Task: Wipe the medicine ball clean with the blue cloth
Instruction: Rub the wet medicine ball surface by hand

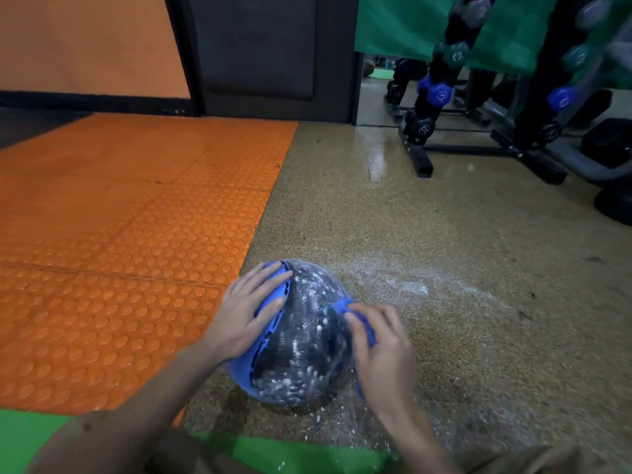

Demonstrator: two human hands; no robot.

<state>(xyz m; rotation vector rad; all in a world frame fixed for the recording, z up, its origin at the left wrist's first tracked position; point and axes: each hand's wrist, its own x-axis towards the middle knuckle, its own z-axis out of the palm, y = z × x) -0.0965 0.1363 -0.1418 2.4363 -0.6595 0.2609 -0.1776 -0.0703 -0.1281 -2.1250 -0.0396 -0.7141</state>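
- Most of the single blue cloth [342,304] is hidden beneath the right hand [383,350]; only a bunched edge is seen.
- The right hand is blurred; its fingers are curled over the cloth against the right side of the medicine ball [301,340].
- One ball, flecked with white, is set on the speckled floor [444,268], just beside the orange mat [136,234].
- The left hand [244,313] is laid flat on the ball's blue panel, fingers straight, nothing gripped.
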